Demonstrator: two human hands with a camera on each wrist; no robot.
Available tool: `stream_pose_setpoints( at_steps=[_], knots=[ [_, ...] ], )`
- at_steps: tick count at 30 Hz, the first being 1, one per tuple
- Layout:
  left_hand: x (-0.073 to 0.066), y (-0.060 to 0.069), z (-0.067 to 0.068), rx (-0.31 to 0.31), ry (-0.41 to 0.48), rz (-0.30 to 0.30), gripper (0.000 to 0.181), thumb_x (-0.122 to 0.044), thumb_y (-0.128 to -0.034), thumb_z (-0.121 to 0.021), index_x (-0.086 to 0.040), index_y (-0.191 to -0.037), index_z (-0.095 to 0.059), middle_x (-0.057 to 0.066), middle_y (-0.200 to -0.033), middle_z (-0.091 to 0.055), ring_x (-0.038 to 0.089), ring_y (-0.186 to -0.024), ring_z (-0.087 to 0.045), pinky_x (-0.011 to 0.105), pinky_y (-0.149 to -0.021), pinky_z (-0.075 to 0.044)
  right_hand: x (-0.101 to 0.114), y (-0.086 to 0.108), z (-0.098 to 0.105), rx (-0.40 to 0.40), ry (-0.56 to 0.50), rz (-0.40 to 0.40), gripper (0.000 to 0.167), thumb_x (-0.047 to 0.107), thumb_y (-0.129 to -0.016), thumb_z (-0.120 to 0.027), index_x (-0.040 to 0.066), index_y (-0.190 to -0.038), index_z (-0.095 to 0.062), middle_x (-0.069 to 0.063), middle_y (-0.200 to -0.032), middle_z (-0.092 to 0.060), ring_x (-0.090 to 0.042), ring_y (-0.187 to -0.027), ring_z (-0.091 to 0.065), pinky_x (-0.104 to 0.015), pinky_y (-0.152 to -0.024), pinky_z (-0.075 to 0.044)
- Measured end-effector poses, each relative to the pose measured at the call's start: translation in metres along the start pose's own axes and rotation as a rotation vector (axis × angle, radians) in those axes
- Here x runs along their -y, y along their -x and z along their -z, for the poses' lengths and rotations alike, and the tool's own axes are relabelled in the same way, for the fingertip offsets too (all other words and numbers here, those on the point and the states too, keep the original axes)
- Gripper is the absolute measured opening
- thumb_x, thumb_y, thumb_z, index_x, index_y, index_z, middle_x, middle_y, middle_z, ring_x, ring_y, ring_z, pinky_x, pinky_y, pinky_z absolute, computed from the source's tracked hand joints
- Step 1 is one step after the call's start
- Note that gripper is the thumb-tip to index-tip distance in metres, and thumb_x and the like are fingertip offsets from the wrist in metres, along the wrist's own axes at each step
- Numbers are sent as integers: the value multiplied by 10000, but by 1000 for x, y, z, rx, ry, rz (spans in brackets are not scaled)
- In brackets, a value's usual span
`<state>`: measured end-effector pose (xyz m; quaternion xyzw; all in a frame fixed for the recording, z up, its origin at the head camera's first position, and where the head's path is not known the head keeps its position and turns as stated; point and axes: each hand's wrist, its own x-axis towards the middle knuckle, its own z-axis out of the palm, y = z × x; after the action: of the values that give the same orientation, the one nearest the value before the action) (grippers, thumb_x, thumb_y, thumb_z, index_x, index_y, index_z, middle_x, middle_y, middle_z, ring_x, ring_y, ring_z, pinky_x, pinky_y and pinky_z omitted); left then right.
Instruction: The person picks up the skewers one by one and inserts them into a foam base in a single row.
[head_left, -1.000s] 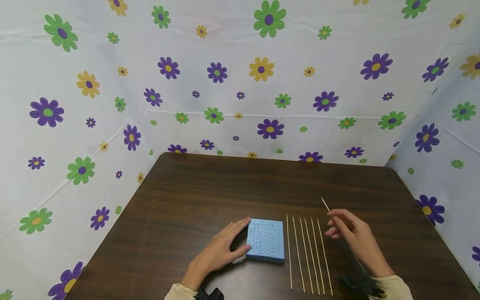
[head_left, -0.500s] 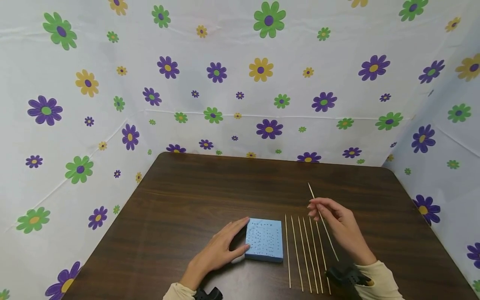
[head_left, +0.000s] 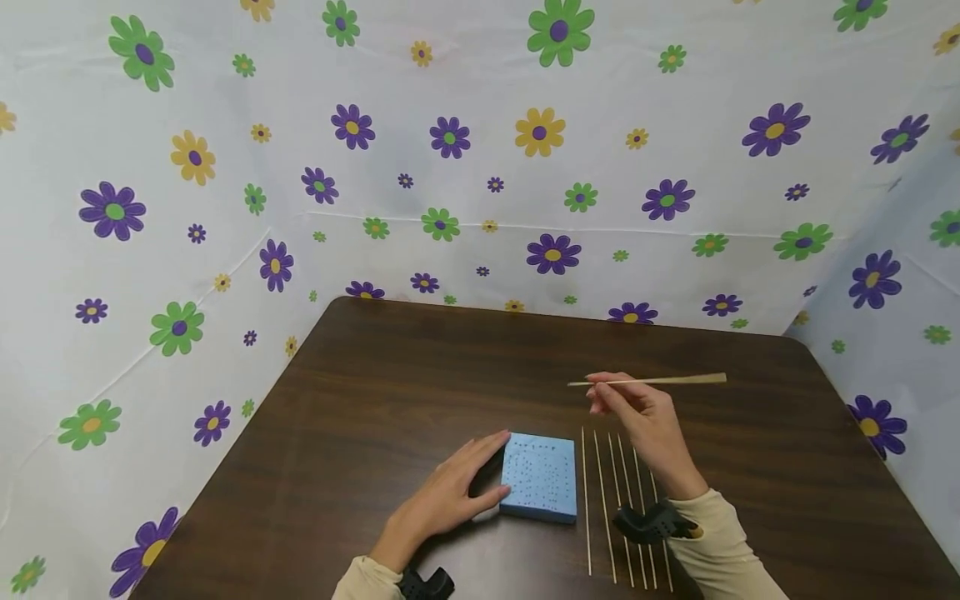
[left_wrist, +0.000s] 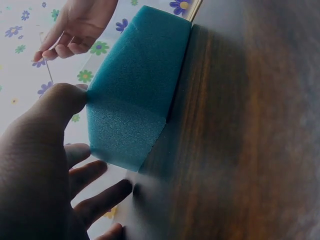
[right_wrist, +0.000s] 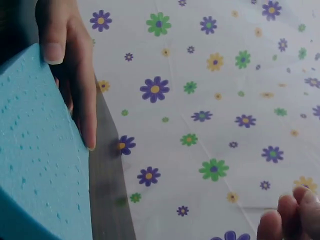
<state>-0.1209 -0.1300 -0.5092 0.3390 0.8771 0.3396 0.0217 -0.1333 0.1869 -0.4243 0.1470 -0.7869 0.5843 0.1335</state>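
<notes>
A pale blue square block point(head_left: 538, 477) dotted with small holes lies flat on the table. My left hand point(head_left: 450, 492) rests along its left side, the thumb near the front corner and a fingertip at the back corner. The left wrist view shows fairly straight fingers beside the block point(left_wrist: 135, 75). Above the table, beyond the block's back right, my right hand point(head_left: 648, 421) pinches a thin wooden stick point(head_left: 682, 380) between thumb and fingers. It is held nearly level, pointing left and right. Several more sticks point(head_left: 606, 500) lie side by side right of the block, partly hidden by my right wrist.
The dark brown wooden table point(head_left: 420, 367) has rounded back corners. White cloth point(head_left: 465, 92) with green, purple and yellow flowers hangs behind it and at both sides. A black strap point(head_left: 651, 523) is around my right wrist, another point(head_left: 426, 585) around my left.
My right hand has moved left and away from me, over the area behind the loose sticks. The pinched stick has turned from slanting to nearly level. My left hand stays at the block.
</notes>
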Motion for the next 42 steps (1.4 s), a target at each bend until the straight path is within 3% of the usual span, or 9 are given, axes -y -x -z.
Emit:
stream_pose_setpoints(
  at_steps=[2, 6, 14, 18, 22, 28, 31, 35, 42],
  knots=[
    [0, 0, 0, 0, -7, -10, 749, -525, -1035, -588, -215, -1658, -311, -31, -1724, -308, 261, -1576, -340, 633, -1190, -411, 0, -2, -4, 22, 53, 31, 212, 100, -1050, -615, 9, -1182, -752, -3, -1021, -726, -101, -831, -687, -194, -783, -611],
    [1, -1, 0, -3, -10, -33, 751, -497, -1041, -594, -180, -1659, -306, -35, -1735, -282, 230, -1581, -331, 608, -1221, -382, 0, -4, -11, 84, 118, 59, 182, 67, -1029, -637, 31, -1139, -778, -50, -1100, -704, -70, -837, -690, -209, -757, -620],
    [1, -2, 0, -2, -21, -48, 753, -474, -1041, -604, -160, -1657, -307, -30, -1719, -317, 218, -1570, -356, 547, -1275, -323, 6, -5, -23, 137, 223, 9, 154, 167, -1007, -698, 152, -1139, -777, 10, -962, -755, -94, -748, -669, -248, -636, -579],
    [1, -2, 2, 18, -6, -20, 776, -511, -1029, -604, -187, -1663, -295, -86, -1726, -284, 276, -1575, -343, 584, -1265, -325, 8, -6, -30, 147, 243, -27, 150, 193, -983, -734, 127, -1110, -776, -31, -945, -784, -105, -736, -674, -265, -648, -596],
    [0, -1, 2, 28, -7, 6, 801, -552, -1013, -607, -216, -1666, -287, -106, -1726, -277, 329, -1572, -341, 629, -1238, -347, 10, -6, -38, 143, 236, -10, 129, 198, -974, -744, 118, -1055, -805, -29, -960, -797, -157, -734, -683, -239, -643, -584],
    [-2, -1, 0, 42, -13, 1, 816, -557, -1007, -614, -208, -1667, -282, -94, -1724, -287, 246, -1582, -331, 574, -1271, -324, 13, -5, -50, 171, 234, 3, 111, 173, -954, -761, 128, -1031, -827, -13, -966, -806, -123, -698, -678, -232, -618, -573],
    [-3, -1, -1, 48, -13, 13, 810, -571, -1006, -606, -238, -1668, -279, -113, -1721, -283, 283, -1579, -331, 633, -1225, -367, 13, -6, -57, 191, 249, 7, 99, 158, -945, -767, 134, -1019, -828, -22, -939, -805, -77, -667, -651, -231, -586, -547],
    [-5, -1, -1, 58, -7, 30, 805, -577, -1008, -600, -264, -1671, -267, -117, -1724, -272, 365, -1573, -322, 711, -1168, -386, 12, -5, -63, 210, 276, 2, 85, 152, -936, -775, 153, -1003, -826, -24, -864, -787, -128, -645, -646, -225, -534, -497],
    [-4, 0, -2, 57, -25, 22, 811, -561, -1008, -612, -280, -1674, -244, -90, -1724, -282, 350, -1569, -336, 626, -1234, -357, 8, -4, -70, 235, 280, -22, 85, 152, -947, -761, 163, -1007, -820, 21, -851, -767, -238, -651, -650, -227, -523, -477]
  ],
)
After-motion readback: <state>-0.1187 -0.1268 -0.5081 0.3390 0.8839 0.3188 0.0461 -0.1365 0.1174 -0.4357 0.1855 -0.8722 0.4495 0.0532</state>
